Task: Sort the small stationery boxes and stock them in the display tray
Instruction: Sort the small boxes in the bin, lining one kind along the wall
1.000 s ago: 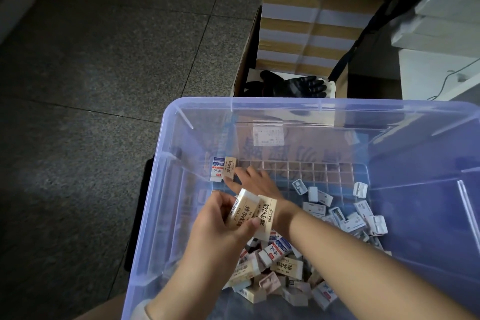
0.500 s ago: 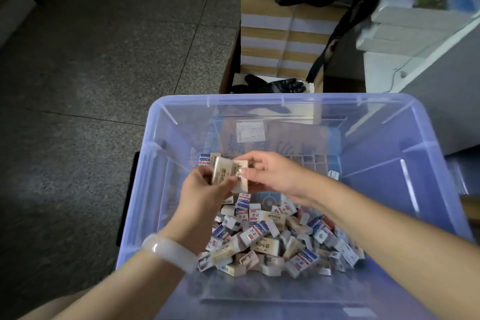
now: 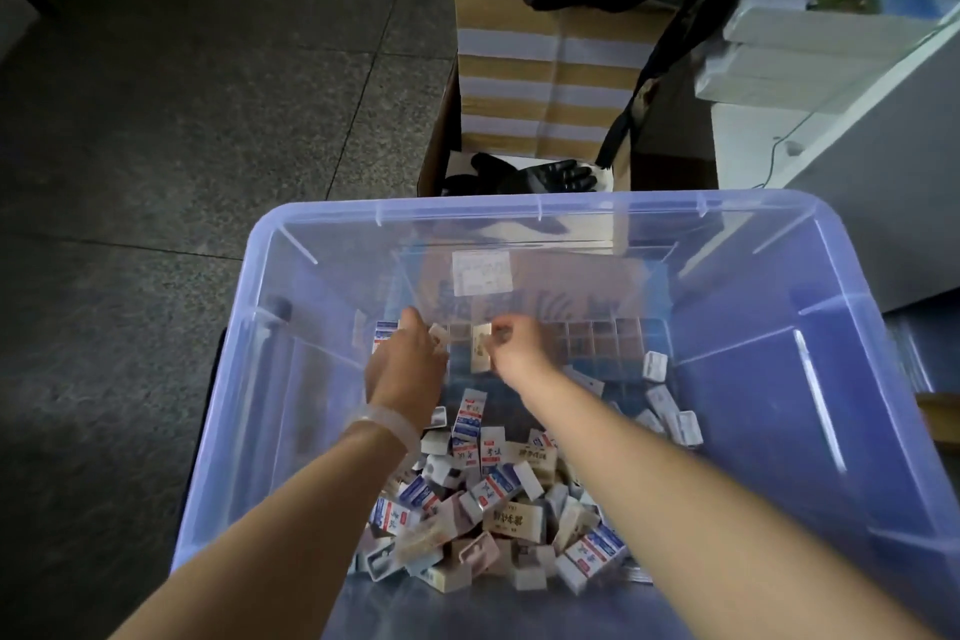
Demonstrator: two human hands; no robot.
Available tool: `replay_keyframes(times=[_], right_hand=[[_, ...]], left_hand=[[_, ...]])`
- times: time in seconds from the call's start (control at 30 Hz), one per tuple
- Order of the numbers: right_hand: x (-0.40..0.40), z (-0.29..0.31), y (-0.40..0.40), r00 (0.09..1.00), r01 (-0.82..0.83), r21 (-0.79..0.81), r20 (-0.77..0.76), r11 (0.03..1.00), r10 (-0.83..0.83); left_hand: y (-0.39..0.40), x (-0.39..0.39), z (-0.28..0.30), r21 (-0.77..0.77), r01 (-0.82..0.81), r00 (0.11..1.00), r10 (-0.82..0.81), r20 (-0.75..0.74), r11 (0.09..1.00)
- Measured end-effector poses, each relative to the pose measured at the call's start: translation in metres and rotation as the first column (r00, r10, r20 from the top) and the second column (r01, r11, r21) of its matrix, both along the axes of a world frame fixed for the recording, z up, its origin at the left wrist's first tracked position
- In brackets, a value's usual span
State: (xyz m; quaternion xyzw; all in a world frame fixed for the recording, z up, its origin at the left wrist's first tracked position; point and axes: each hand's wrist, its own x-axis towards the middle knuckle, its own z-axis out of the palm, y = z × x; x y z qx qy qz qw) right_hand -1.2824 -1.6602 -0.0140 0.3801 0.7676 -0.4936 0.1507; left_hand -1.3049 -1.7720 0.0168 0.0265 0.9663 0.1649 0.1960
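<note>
left hand [image 3: 408, 361] pinches a small box [image 3: 439, 334] | right hand [image 3: 519, 346] pinches a beige box [image 3: 481, 353], both at display tray [image 3: 597, 338] by far wall of clear bin [image 3: 519, 211] | loose box pile [image 3: 493, 499] at near end | bare bin floor right of hands

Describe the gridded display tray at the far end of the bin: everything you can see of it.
The display tray lies on the bin floor against the far wall of the clear bluish plastic bin. It is a grid of small square cells with thin, pale walls. Most visible cells look unfilled; a few boxes stand at its left end. The left hand and right hand, each holding a small box, hover at it and hide its left part.
</note>
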Motion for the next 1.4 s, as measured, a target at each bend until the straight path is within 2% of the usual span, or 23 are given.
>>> replay_keyframes(times=[0.07,0.13,0.27,0.33,0.43,0.47,0.57,0.63,0.7,0.73,0.77,0.8,0.87,0.93,1.0,1.07,1.13,1.2,1.27,1.4], right_hand=[[-0.004,-0.010,-0.007,0.999,0.033,0.023,0.018,0.999,-0.033],[-0.002,-0.008,-0.010,1.000,-0.026,0.071,0.010,0.997,0.025],[0.010,0.002,-0.002,0.997,-0.066,0.090,-0.025,0.994,0.068],[0.012,0.002,0.000,0.988,-0.154,0.061,-0.010,0.986,0.155],[0.011,0.002,-0.008,0.989,-0.144,-0.176,-0.011,0.974,0.145],[0.010,0.003,-0.011,0.991,-0.136,-0.251,-0.024,0.958,0.134],[0.008,0.009,-0.016,0.991,-0.134,-0.342,-0.057,0.930,0.122],[0.007,0.014,-0.011,0.991,-0.131,-0.388,-0.067,0.912,0.114],[0.006,0.020,-0.002,0.983,-0.182,-0.438,-0.084,0.880,0.161],[0.006,0.022,0.003,0.965,-0.261,-0.389,-0.101,0.884,0.241],[0.007,0.023,0.009,0.928,-0.373,-0.260,-0.106,0.891,0.357],[0.010,0.024,0.015,0.861,-0.507,-0.087,-0.082,0.857,0.501],[0.017,0.024,0.022,0.648,-0.755,0.174,0.049,0.632,0.760],[0.029,0.020,0.019,0.460,-0.880,0.212,0.156,0.425,0.874],[0.039,0.015,0.007,0.446,-0.891,0.165,0.150,0.422,0.882],[0.042,0.009,-0.001,0.460,-0.878,0.219,0.143,0.425,0.876],[0.041,0.009,-0.002,0.465,-0.873,0.260,0.192,0.412,0.864],[0.042,0.013,0.006,0.408,-0.895,0.286,0.218,0.341,0.887],[0.045,0.021,0.017,0.443,-0.873,0.311,0.186,0.376,0.877],[0.041,0.052,0.048,0.667,-0.714,0.270,-0.017,0.646,0.744]], left_hand=[[0.001,-0.006,-0.008,-0.162,0.131,0.991,-0.135,-0.013,0.978],[-0.001,-0.010,-0.011,-0.284,0.220,0.973,-0.233,-0.011,0.933],[-0.009,-0.007,-0.008,-0.287,0.276,0.955,-0.296,-0.030,0.917],[-0.009,-0.004,-0.005,-0.338,0.397,0.900,-0.434,-0.038,0.853],[-0.009,0.006,-0.006,-0.384,0.573,0.796,-0.603,0.052,0.724],[-0.009,0.010,-0.007,-0.403,0.593,0.787,-0.607,0.108,0.697],[-0.014,0.015,-0.010,-0.465,0.618,0.775,-0.590,0.226,0.634],[-0.017,0.016,-0.013,-0.469,0.622,0.772,-0.590,0.235,0.627],[-0.021,0.019,-0.014,-0.435,0.613,0.787,-0.559,0.261,0.659],[-0.023,0.020,-0.015,-0.410,0.607,0.794,-0.542,0.276,0.681],[-0.024,0.021,-0.016,-0.387,0.601,0.799,-0.533,0.278,0.699],[-0.024,0.020,-0.016,-0.361,0.581,0.814,-0.523,0.252,0.730],[-0.024,0.015,-0.012,-0.265,0.448,0.894,-0.436,0.106,0.854],[-0.022,0.008,-0.007,-0.124,0.270,0.960,-0.276,-0.036,0.955],[-0.023,0.003,-0.003,-0.043,0.197,0.979,-0.198,-0.038,0.980],[-0.027,0.003,-0.006,-0.035,0.292,0.956,-0.290,0.052,0.956],[-0.029,0.008,-0.010,0.000,0.432,0.892,-0.427,0.152,0.902],[-0.028,0.015,-0.014,0.018,0.538,0.820,-0.528,0.220,0.843],[-0.023,0.022,-0.016,0.028,0.591,0.773,-0.576,0.267,0.806],[-0.016,0.030,-0.018,0.124,0.641,0.711,-0.646,0.276,0.758]])
